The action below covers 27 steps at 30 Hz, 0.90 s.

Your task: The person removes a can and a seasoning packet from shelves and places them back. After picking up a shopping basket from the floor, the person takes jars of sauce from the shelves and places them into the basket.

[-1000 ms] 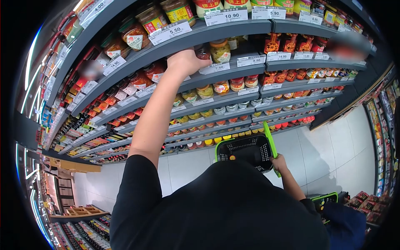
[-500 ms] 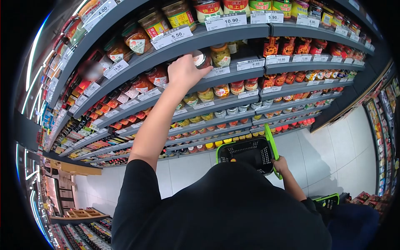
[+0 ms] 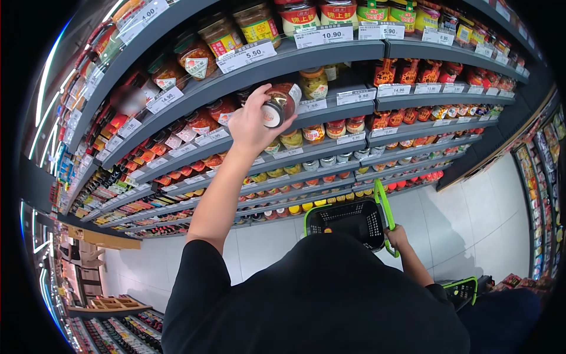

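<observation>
My left hand (image 3: 256,123) grips a glass jar (image 3: 282,101) of dark reddish food, tilted so its dark lid with a white round label faces me. The jar is held just in front of the second shelf (image 3: 348,111). A jar of green pickles (image 3: 313,82) stands on that shelf, right of the held jar. Lower down, my right hand (image 3: 397,237) is closed around the bright green handle (image 3: 386,215) of a black shopping basket (image 3: 345,219). Something small and orange lies inside the basket.
Shelves of jars with price tags (image 3: 324,35) curve across the view. Red-labelled jars (image 3: 408,72) stand to the right. A second black and green basket (image 3: 461,290) is at lower right, beside dark blue cloth. Pale floor tiles (image 3: 466,212) lie below.
My left hand has drawn the jar off the shelf toward me and tipped it, so more of its side shows. My right hand still holds the basket handle.
</observation>
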Motion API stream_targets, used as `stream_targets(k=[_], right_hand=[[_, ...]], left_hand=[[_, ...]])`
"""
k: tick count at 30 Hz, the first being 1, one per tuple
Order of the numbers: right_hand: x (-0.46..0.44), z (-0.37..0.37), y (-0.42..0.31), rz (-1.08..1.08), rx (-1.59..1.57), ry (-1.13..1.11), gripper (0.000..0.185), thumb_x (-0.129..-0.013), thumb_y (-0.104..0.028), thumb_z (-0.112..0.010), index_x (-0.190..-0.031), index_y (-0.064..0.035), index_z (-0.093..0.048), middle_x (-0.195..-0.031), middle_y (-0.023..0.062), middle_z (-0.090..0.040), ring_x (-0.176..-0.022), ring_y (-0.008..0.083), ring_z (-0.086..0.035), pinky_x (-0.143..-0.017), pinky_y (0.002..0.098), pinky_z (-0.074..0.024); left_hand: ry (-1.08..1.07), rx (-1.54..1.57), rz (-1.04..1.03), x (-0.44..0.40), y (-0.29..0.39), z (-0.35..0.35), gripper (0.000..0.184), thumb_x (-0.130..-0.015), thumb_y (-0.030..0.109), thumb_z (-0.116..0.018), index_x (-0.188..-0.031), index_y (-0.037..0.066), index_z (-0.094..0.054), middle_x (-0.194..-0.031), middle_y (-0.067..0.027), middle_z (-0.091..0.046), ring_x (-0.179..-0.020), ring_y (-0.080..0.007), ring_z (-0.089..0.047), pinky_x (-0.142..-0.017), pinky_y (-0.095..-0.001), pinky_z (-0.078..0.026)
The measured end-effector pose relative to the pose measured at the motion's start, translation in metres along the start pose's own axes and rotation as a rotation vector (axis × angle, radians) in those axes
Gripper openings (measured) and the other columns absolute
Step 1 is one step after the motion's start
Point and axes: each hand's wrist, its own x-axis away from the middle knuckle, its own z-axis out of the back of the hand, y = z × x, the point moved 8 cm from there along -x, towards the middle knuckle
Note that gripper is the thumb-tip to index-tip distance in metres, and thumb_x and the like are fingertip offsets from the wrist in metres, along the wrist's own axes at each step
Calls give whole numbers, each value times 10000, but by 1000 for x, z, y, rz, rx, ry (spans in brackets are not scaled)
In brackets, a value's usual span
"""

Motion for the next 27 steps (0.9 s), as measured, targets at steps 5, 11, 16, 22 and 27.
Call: stream_targets(k=[5,11,16,22,27], right_hand=[[-9,0,9,15,41,-9,211,-804,-175,-642,-848,24,-588,-561,76,-545,-407,153,-518,-390,308,-427],[14,-10,-23,-40,-56,-174,203,-805,-162,-648,-884,9,-573,-647,93,-589,-503,144,-576,-458,295,-475],[29,-67,-26,66,141,-378,351,-811,-268,-626,-975,35,-564,-821,199,-625,-763,289,-626,-673,382,-503],[39,-72,-71,88,493,-484,496,-809,-379,-596,-1049,51,-537,-1013,272,-610,-999,416,-578,-848,440,-467],[65,-37,-193,294,606,-477,629,-823,-394,-625,-1264,6,-421,-1050,226,-612,-967,348,-613,-823,396,-491]], left_hand=[[-9,306,311,11,-1,23,739,-555,207,-882,-1106,52,-414,-1102,-126,-567,-980,-198,-591,-827,-304,-484],[-14,1518,867,48,17,21,803,-599,35,-824,-1260,35,-369,-1049,-108,-584,-976,-184,-595,-851,-307,-489],[-128,2019,1006,83,84,23,884,-642,312,-821,-1327,42,-333,-1179,-195,-532,-1077,-258,-564,-924,-402,-466],[-19,2515,1213,121,120,18,695,-822,520,-560,-1293,27,-425,-1197,-175,-497,-1124,-354,-519,-942,-473,-456],[-120,2409,1396,146,114,23,650,-855,487,-524,-1294,21,-414,-1208,-219,-517,-1019,-373,-590,-844,-469,-516]])
